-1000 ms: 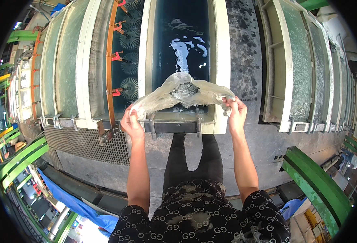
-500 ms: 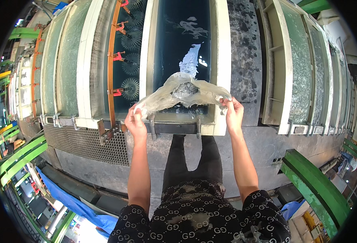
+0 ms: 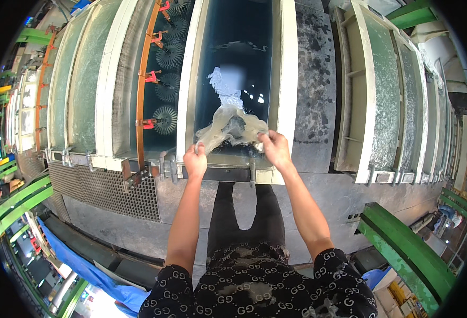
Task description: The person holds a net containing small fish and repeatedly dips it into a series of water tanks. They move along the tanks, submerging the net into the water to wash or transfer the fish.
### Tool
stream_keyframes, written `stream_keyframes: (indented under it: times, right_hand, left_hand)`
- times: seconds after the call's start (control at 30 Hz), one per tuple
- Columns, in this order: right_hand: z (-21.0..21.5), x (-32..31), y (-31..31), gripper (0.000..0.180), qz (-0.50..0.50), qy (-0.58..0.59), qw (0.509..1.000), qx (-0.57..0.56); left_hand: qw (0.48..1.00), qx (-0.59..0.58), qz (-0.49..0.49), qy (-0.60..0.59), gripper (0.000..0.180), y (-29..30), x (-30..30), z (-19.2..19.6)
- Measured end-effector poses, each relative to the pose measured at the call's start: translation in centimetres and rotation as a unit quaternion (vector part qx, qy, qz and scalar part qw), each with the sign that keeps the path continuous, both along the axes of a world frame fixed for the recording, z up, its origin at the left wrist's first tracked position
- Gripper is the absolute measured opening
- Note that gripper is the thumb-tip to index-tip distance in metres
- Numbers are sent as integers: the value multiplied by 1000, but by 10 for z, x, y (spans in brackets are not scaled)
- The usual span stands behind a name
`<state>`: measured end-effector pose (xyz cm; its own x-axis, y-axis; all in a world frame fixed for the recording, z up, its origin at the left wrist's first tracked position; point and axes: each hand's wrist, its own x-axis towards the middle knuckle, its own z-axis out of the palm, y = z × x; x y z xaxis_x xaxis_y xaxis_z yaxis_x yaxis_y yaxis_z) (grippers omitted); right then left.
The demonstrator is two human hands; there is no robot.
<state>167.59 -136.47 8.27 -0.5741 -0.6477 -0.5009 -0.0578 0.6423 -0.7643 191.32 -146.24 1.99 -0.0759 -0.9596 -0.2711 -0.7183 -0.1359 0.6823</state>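
A wet, translucent pale sheet [image 3: 232, 126] hangs between both my hands over the near end of a long dark water tank [image 3: 238, 58]. My left hand [image 3: 194, 159] grips its left corner and my right hand [image 3: 275, 148] grips its right corner. The sheet sags in the middle and its far part trails into the water, where white foam shows. Both hands are just above the tank's near rim [image 3: 228, 165].
Left of the tank runs a channel with round brush wheels [image 3: 164, 119] and red clamps on an orange bar [image 3: 141, 90]. Pale green troughs [image 3: 79, 79] lie further left, more troughs [image 3: 387, 90] to the right. A metal grating [image 3: 111, 193] and green beams [image 3: 408, 249] flank my legs.
My hands have come closer together and lowered the sheet toward the tank; it is less spread out and now dips into the water.
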Motion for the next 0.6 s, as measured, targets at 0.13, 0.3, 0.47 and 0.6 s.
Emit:
stream_keyframes:
  times: [0.13, 0.3, 0.47, 0.6]
  right_hand:
    - [26, 14, -5, 31, 29, -30, 999, -1]
    - [-20, 3, 16, 30, -27, -11, 999, 19]
    - [-65, -2, 19, 31, -53, 31, 998, 33]
    - [-34, -4, 4, 31, -39, 21, 999, 20]
  left_hand:
    - [999, -3, -7, -46, 28, 0, -1, -25]
    - [979, 14, 21, 201, 28, 0, -5, 24]
    - [924, -4, 10, 382, 31, 11, -6, 90]
    - [941, -15, 10, 338, 27, 6, -1, 101]
